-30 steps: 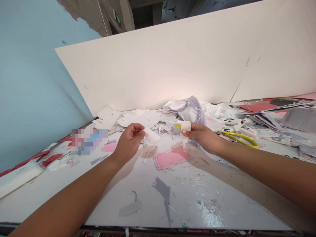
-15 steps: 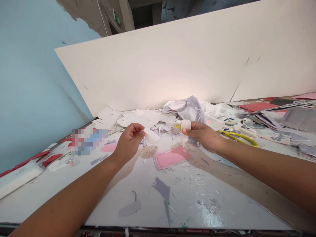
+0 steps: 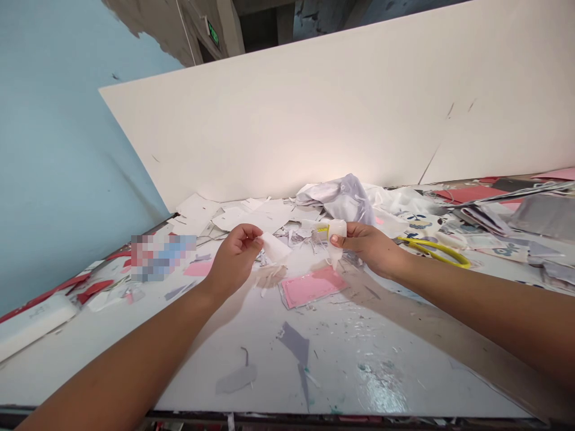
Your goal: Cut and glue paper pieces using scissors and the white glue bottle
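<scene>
Between the thumb and fingers of my left hand (image 3: 240, 251) is a small white piece of paper (image 3: 275, 247), held by its left edge above the table. My right hand (image 3: 371, 246) is closed around a small white squeeze bottle (image 3: 338, 229), its narrow nozzle pointing down. The bottle hangs just behind a pink rectangular card (image 3: 314, 287) that lies flat on the table. A gap separates the paper from the bottle. My right fingers are partly hidden behind the bottle.
Yellow-handled scissors (image 3: 438, 251) lie beside my right forearm. White paper offcuts (image 3: 256, 215) and a crumpled plastic bag (image 3: 348, 200) lie along a white board (image 3: 314, 120) at the back. Grey scraps (image 3: 294, 344) and wet-looking spots mark the front of the table (image 3: 188, 371).
The bottle in my right hand has turned slightly, so its nozzle shows more clearly. My left hand and the paper stay where they were.
</scene>
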### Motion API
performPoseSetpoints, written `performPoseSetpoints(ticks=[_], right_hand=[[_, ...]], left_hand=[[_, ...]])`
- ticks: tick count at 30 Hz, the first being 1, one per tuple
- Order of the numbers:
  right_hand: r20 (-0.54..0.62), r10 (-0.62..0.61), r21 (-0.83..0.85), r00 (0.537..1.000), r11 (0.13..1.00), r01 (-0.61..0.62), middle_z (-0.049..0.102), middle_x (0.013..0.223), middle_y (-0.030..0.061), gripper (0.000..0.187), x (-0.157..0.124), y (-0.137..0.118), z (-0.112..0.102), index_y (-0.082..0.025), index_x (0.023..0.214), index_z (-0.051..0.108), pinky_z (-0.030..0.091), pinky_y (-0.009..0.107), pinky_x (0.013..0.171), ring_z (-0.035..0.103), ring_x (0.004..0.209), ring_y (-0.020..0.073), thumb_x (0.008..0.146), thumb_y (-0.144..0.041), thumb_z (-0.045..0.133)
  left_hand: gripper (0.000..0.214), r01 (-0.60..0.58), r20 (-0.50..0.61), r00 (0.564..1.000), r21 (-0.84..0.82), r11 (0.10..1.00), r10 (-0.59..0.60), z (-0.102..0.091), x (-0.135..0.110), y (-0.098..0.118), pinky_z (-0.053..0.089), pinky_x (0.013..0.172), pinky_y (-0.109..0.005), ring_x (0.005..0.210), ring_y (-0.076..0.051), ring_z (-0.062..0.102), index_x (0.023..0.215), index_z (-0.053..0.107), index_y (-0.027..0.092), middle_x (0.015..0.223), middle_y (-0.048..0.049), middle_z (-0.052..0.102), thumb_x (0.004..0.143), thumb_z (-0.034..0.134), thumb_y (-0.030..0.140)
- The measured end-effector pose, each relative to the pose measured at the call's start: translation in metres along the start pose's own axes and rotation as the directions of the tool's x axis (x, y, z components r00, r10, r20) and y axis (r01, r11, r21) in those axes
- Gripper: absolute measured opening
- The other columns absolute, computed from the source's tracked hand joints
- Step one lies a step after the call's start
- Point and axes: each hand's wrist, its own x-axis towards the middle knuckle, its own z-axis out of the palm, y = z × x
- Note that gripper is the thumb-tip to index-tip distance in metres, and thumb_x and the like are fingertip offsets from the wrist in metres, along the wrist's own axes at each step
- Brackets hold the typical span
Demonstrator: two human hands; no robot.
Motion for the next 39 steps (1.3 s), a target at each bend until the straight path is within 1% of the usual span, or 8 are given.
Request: performPoseSetpoints(ticks=[5, 8, 12, 19, 23, 30, 39], right_hand=[[-0.010, 0.012, 0.004, 1.000, 1.000, -0.012, 0.062, 0.073, 0.0006, 0.022, -0.0008, -0.0018, 0.0008, -0.019, 0.072, 0.060, 0.038, 0.030, 0.070, 0.055, 0.077, 0.0186, 0.062, -0.037, 0.067], [-0.021, 0.015, -0.003, 1.000, 1.000, -0.015, 0.061, 0.074, 0.0006, 0.023, -0.0012, -0.0024, 0.0008, -0.018, 0.073, 0.060, 0.037, 0.030, 0.068, 0.054, 0.075, 0.0174, 0.062, -0.036, 0.067], [-0.014, 0.006, -0.007, 1.000, 1.000, -0.006, 0.061, 0.072, 0.0003, 0.022, -0.0008, -0.0016, 0.0007, -0.019, 0.071, 0.059, 0.037, 0.030, 0.068, 0.054, 0.075, 0.0176, 0.062, -0.038, 0.067], [-0.039, 0.002, -0.026, 0.999, 1.000, -0.003, 0.062, 0.074, 0.0009, 0.024, 0.0000, -0.0005, 0.0011, -0.019, 0.071, 0.059, 0.037, 0.029, 0.065, 0.053, 0.073, 0.0173, 0.060, -0.038, 0.068], [-0.028, -0.012, -0.015, 1.000, 1.000, 0.011, 0.061, 0.073, 0.0008, 0.024, 0.0002, -0.0004, 0.0012, -0.019, 0.071, 0.059, 0.037, 0.029, 0.066, 0.053, 0.074, 0.0178, 0.061, -0.039, 0.067], [-0.037, -0.016, -0.035, 0.999, 0.999, 0.015, 0.059, 0.072, 0.0000, 0.023, 0.0005, 0.0002, 0.0018, -0.018, 0.074, 0.060, 0.036, 0.028, 0.065, 0.052, 0.072, 0.0159, 0.063, -0.037, 0.066], [-0.037, -0.026, -0.021, 0.999, 0.999, 0.026, 0.059, 0.072, 0.0000, 0.023, -0.0004, -0.0013, 0.0038, -0.018, 0.071, 0.058, 0.036, 0.029, 0.067, 0.051, 0.072, 0.0158, 0.062, -0.037, 0.067]], left_hand=[[0.017, -0.002, 0.006, 1.000, 0.006, 1.000, 0.002, -0.0005, 0.0006, -0.0009, 0.042, 0.065, -0.026, 0.072, -0.012, 0.052, 0.085, 0.053, 0.022, 0.076, 0.0015, 0.052, 0.071, 0.057, 0.032], [0.016, -0.008, 0.019, 1.000, 0.011, 1.000, 0.008, -0.0007, 0.0003, -0.0015, 0.042, 0.066, -0.026, 0.072, -0.012, 0.052, 0.085, 0.052, 0.023, 0.076, 0.0015, 0.052, 0.072, 0.056, 0.031], [0.017, -0.012, 0.012, 1.000, 0.017, 1.000, 0.012, -0.0002, 0.0000, -0.0014, 0.042, 0.066, -0.026, 0.073, -0.012, 0.052, 0.085, 0.052, 0.022, 0.078, 0.0005, 0.053, 0.072, 0.056, 0.032], [0.017, -0.004, 0.008, 1.000, 0.014, 1.000, 0.004, 0.0005, 0.0004, -0.0004, 0.043, 0.066, -0.026, 0.072, -0.012, 0.052, 0.084, 0.053, 0.022, 0.076, 0.0012, 0.053, 0.070, 0.056, 0.031], [0.016, -0.011, 0.014, 1.000, 0.015, 1.000, 0.011, -0.0001, 0.0000, -0.0018, 0.042, 0.065, -0.026, 0.072, -0.012, 0.052, 0.084, 0.052, 0.022, 0.076, 0.0010, 0.052, 0.071, 0.056, 0.031], [0.015, -0.009, 0.013, 1.000, 0.021, 1.000, 0.009, -0.0003, -0.0004, -0.0010, 0.042, 0.064, -0.025, 0.071, -0.011, 0.052, 0.083, 0.053, 0.022, 0.076, 0.0013, 0.052, 0.072, 0.056, 0.031], [0.017, -0.006, 0.002, 1.000, 0.026, 1.000, 0.006, 0.0000, -0.0004, -0.0011, 0.042, 0.065, -0.026, 0.072, -0.012, 0.052, 0.084, 0.053, 0.022, 0.077, 0.0012, 0.053, 0.070, 0.057, 0.031]])
